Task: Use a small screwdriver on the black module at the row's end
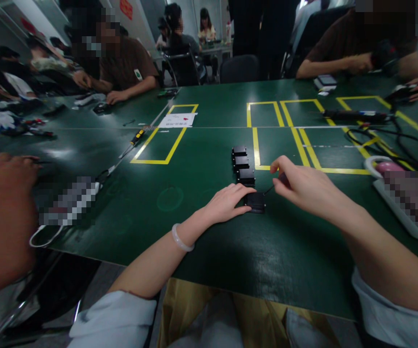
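Green surface (201, 227), matte, marked with yellow tape rectangles, shared by several seated people; entries run near to far

Left hand (226, 203): flat on the surface, white bangle at the wrist, fingertips pressed against the near-left edge of the nearest black module (255, 201); fingers together and extended, steadying rather than enclosing it

Right hand (303, 186): raised just over the module's right side, thumb and forefinger pinched on a thin dark tool (273, 185) whose tip points at the module's top right corner; whether the tip touches cannot be told

Row of three more black modules (241, 163): lined up directly behind the first, the closest almost touching it

Risks, as judged: the module is only pressed, not gripped, so a sideways push from the tool could slide it into the row and knock that out of line; the tool's pinch is slight, so it may skid off the corner toward the left fingertips

Left edge: another person's hand (11, 171), a face mask (64, 208), a screwdriver (136, 137)

Right edge: white tray (397, 212), black cables (382, 135)

Farther: paper slip (178, 120) inside a yellow rectangle; far side, other people working at their own places
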Available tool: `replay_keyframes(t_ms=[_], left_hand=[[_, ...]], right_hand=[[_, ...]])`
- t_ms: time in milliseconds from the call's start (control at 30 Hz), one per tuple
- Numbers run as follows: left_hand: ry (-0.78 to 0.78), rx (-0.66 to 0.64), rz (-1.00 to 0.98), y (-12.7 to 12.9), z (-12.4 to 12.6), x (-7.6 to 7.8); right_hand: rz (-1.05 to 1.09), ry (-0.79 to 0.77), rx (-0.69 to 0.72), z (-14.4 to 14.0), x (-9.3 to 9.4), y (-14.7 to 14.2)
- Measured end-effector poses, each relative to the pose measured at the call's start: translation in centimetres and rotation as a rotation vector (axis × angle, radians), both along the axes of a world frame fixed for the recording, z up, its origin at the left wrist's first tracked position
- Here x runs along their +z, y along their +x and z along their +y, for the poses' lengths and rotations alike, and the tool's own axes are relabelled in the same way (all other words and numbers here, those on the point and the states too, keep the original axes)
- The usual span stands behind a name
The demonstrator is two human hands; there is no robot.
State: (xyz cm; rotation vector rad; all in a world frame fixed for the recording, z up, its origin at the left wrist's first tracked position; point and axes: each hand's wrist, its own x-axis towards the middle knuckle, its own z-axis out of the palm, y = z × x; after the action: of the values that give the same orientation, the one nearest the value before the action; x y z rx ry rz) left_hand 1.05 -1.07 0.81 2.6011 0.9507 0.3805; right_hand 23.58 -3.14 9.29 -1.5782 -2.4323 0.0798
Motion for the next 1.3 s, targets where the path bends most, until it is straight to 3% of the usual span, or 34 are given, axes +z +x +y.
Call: replay_keyframes(t_ms=[1300], left_hand=[[0.002,0.004,-0.001,-0.01,-0.08,0.03]], right_hand=[[-0.026,0.007,-0.008,-0.04,-0.06,0.00]])
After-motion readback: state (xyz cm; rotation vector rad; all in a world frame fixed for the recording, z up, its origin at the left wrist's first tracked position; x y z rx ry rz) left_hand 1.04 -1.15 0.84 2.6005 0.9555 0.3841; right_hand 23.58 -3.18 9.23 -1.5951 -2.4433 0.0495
